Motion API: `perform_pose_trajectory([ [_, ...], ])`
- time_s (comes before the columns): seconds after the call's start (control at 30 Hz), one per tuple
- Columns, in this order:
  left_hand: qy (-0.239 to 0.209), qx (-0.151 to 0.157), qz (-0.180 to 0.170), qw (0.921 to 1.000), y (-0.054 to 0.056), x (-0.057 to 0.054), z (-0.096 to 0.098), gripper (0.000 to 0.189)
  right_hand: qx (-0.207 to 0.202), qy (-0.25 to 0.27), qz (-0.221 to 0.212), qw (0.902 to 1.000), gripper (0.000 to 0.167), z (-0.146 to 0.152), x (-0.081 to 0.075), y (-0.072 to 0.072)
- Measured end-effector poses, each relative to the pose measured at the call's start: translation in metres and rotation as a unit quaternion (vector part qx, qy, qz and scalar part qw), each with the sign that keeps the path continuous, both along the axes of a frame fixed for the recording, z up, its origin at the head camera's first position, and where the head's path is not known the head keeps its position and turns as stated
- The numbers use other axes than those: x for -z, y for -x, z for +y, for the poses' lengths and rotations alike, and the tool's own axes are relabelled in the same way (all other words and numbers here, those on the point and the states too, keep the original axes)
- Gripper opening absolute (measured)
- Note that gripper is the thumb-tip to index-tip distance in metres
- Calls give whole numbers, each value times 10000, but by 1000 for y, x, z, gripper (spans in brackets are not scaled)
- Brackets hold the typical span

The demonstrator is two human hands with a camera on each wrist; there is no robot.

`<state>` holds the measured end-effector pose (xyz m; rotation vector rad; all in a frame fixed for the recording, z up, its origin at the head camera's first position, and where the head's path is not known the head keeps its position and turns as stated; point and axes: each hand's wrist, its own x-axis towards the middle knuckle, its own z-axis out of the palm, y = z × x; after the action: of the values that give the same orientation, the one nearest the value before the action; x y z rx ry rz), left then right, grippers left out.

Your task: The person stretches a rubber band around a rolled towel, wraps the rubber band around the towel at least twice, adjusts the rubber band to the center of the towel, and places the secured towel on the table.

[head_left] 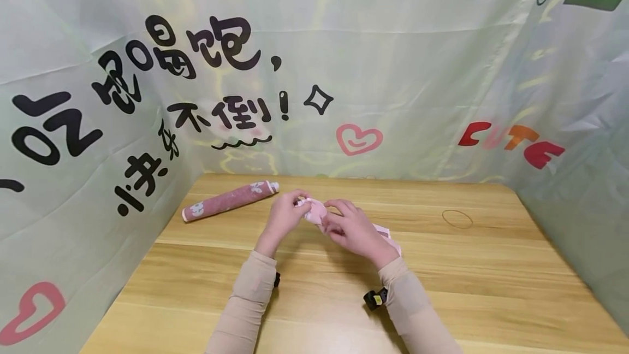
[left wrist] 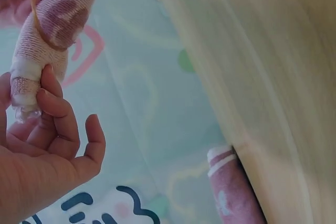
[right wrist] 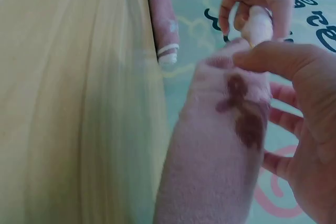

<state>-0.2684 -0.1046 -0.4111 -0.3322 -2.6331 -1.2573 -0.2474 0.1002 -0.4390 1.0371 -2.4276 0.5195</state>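
Raised over the table, a rolled light-pink towel (right wrist: 210, 145) with a darker printed figure runs between both hands. My left hand (head_left: 284, 216) pinches its narrow end, thumb and fingers on the white-striped tip in the left wrist view. A thin rubber band (left wrist: 39, 31) loops round the roll just beyond that end. My right hand (head_left: 355, 229) grips the roll farther along; in the right wrist view its thumb lies over the top near the band, and the fingers come round the far side. The towel's other end shows partly behind the right hand in the head view.
At the back left of the wooden table (head_left: 491, 277) lies a second rolled towel (head_left: 231, 201), darker pink with white-edged ends. A loose rubber band (head_left: 443, 215) lies on the right. Printed cloth walls (head_left: 417, 86) stand along the back and both sides.
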Motion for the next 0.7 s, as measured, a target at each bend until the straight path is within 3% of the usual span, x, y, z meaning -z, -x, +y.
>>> perform_pose_trajectory([
  [0.17, -128, -257, -209, 9994, 3, 2, -5, 18, -410, 242, -149, 9988, 10, 8, 1, 4],
  [0.33, -205, -373, -298, 9986, 5, 3, -7, 21, -374, 196, -470, 9980, 17, 8, 0, 6],
  [0.47, -177, -195, -289, 9992, 5, 3, -8, 20, -234, 64, -414, 9988, 31, 3, 5, 6],
  [0.6, 200, 76, -228, 9995, 6, 5, -5, 20, -126, 78, 13, 9999, 27, 1, 10, 7],
  [0.7, 590, 173, 29, 9981, 4, 5, -1, 21, -99, 204, 240, 9995, 25, 2, 12, 8],
])
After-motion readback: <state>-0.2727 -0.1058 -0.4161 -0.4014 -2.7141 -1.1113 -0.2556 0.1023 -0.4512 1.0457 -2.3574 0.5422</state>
